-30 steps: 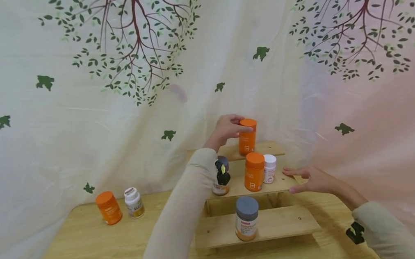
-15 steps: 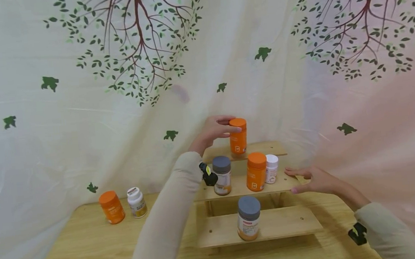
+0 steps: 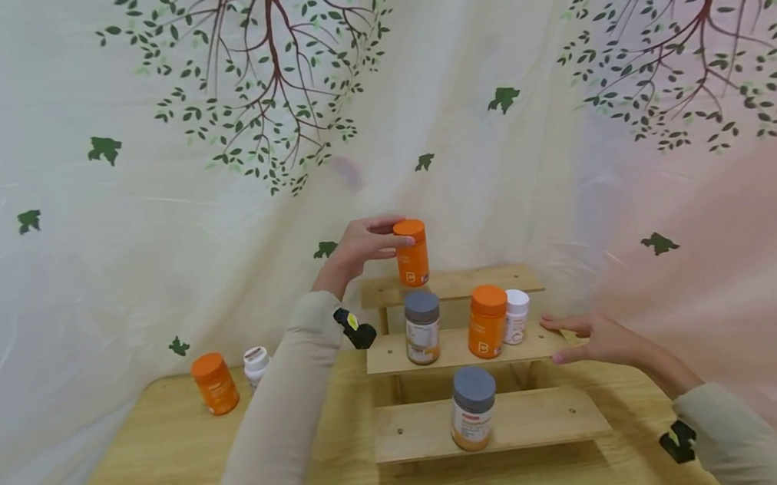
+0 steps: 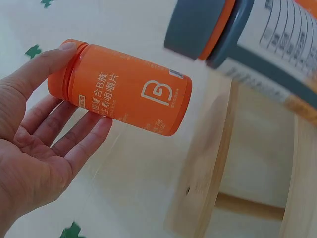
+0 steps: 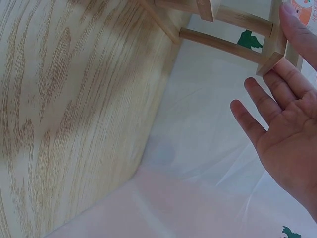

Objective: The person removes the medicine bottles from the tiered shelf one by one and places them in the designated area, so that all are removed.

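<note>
In the head view, my left hand (image 3: 369, 246) holds an orange supplement bottle (image 3: 412, 260) by its lid, close over the left part of the top board of a wooden tiered stand (image 3: 398, 357). The left wrist view shows the thumb on the lid of this bottle (image 4: 133, 91) and the fingers behind it. My right hand (image 3: 601, 341) grips the right end of the middle board, thumb at the front edge and index finger at the back. From the right wrist, the other fingers of that hand (image 5: 292, 129) look nearly straight.
On the middle board stand a grey-lidded jar (image 3: 423, 328), another orange bottle (image 3: 488, 322) and a white bottle (image 3: 517, 316). A second grey-lidded jar (image 3: 473, 411) is on the bottom board. On the table at left are an orange bottle (image 3: 215, 385) and a partly hidden white bottle (image 3: 256, 362).
My left hand has shifted the orange bottle leftward along the top board, uncovering the grey-lidded jar on the middle board. My right hand keeps its place at the stand.
</note>
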`<state>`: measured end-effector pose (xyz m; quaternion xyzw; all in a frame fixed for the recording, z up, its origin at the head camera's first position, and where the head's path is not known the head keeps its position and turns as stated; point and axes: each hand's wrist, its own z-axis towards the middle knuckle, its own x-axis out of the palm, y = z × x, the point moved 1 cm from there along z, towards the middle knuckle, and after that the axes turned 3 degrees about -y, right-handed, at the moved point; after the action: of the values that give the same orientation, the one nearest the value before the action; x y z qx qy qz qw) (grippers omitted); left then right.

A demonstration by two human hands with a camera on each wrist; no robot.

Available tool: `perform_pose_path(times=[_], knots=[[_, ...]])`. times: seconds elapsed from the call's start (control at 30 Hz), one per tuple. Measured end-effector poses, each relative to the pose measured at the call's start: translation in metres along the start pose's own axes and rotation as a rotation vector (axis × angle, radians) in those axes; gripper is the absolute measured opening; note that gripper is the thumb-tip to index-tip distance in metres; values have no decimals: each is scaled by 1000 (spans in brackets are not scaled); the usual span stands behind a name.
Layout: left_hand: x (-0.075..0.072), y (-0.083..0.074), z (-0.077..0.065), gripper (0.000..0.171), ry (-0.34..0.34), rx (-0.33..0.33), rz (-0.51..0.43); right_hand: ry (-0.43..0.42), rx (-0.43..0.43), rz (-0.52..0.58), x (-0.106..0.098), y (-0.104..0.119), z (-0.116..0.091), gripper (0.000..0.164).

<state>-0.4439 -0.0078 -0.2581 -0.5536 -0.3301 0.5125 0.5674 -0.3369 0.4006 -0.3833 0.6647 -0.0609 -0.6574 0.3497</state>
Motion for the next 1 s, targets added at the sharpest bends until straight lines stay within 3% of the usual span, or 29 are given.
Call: perform_pose_path(times=[0.37,0.73,1.0], knots=[[-40,9,-22,55,3,-20,54,9,27,-9,-2,0,-2,73],[-74,11,-63,55,19,31,130,14,36,-11,0,-1,1,73],[-102,25,-90,54,6,48,179,7,19,-27,1,1,2,76]])
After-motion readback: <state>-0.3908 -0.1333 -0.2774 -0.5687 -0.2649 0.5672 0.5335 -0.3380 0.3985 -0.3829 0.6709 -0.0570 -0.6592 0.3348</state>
